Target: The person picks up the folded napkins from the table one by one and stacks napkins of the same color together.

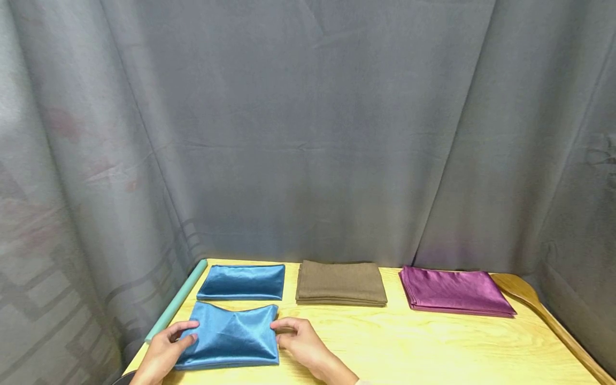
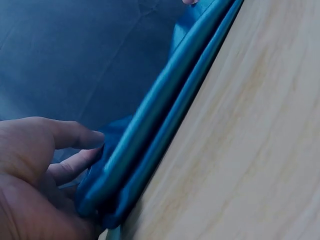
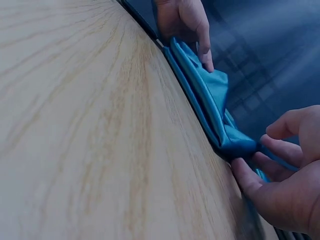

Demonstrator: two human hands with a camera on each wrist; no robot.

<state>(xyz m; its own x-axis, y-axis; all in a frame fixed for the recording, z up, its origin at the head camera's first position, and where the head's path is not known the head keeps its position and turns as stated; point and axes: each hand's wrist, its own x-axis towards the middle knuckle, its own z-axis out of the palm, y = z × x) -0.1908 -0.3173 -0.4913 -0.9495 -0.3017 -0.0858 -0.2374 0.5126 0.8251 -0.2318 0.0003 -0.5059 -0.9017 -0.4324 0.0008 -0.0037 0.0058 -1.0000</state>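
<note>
A folded shiny blue cloth (image 1: 233, 338) lies near the front left of the table, its far edge dipping in the middle between raised corners. My left hand (image 1: 162, 348) holds its left end, fingers on the satin-like fabric. At the opposite end, my right hand (image 1: 308, 346) grips the right edge between thumb and fingers. The right wrist view shows the cloth's layered side (image 3: 200, 92) against the tabletop, with the right thumb low at the near corner. Just behind lies a second folded blue cloth (image 1: 243, 282). The undersides of the held ends are hidden.
A folded brown cloth (image 1: 340, 283) sits at the back middle and a folded purple cloth (image 1: 454, 290) at the back right. A wooden paddle (image 1: 534, 305) lies along the right edge, a pale green rod (image 1: 178, 300) along the left. Grey curtains (image 1: 308, 133) enclose the table (image 1: 409, 347).
</note>
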